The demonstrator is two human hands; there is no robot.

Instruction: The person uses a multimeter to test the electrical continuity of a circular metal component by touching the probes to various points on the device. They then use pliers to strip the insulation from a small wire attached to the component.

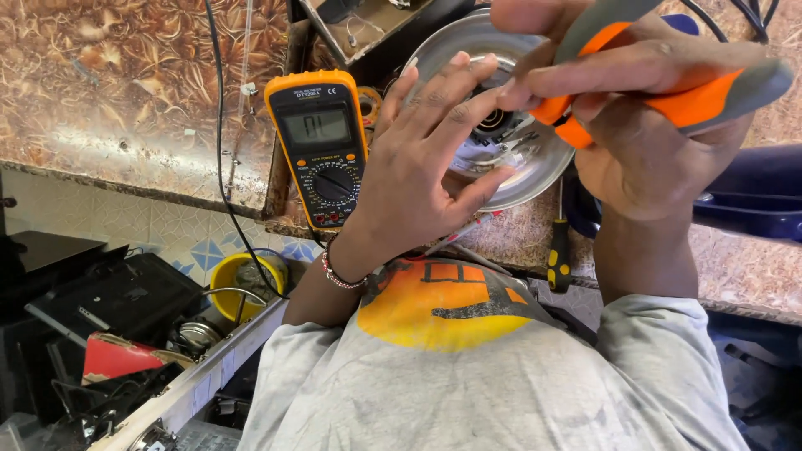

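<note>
Working on a round metal plate [535,167] that lies on the brown patterned worktop [125,92], at the far right of the scene, just right of the yellow meter [322,150].

Left hand [426,167] spread over the near left part of the plate, fingers apart and flat, pressing it down, not closed on anything. Right hand [643,142] wrapped tight around the orange and grey handles of pliers [668,83], held over the middle of the plate. Tips of the pliers hidden behind the fingers, so cannot tell what is pinched there.

To do this step well, probably best to keep the plate pinned firm with the flat hand, so no sliding on the worktop. Better to squeeze the handles slowly and keep the left fingertips away from the tips. Worth minding the black cable [219,125] at the left and the screwdriver [558,255] lying at the near edge, both easy to knock.
</note>
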